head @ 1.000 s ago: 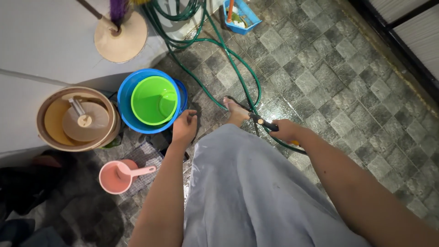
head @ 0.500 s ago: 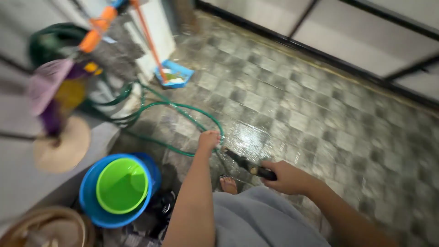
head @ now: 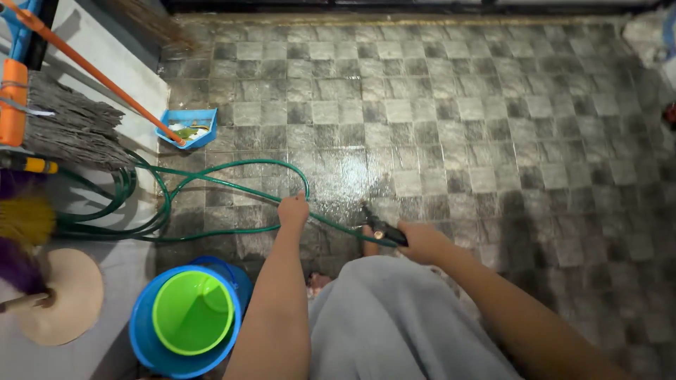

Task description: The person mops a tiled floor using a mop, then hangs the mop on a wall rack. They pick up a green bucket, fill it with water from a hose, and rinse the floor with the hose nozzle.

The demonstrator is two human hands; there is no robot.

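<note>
A green garden hose [head: 211,179] loops over the wet grey tiled floor. My left hand [head: 293,210] reaches forward and is closed on the hose where its loop bends near me. My right hand [head: 420,243] grips the hose's black nozzle [head: 380,226], which points away over the shiny wet tiles. My grey skirt [head: 394,317] fills the lower middle of the view, and a foot shows just below the nozzle.
A green bucket [head: 193,312] sits inside a blue bucket [head: 151,345] at lower left. A blue dustpan [head: 187,127] with an orange handle lies near the left wall. Brooms and a mop [head: 67,127] lean at far left. A dark door frame runs along the top.
The view swung from the buckets up to the open floor. My left hand moved from beside the buckets out to the hose and took hold of it. My right hand kept hold of the nozzle.
</note>
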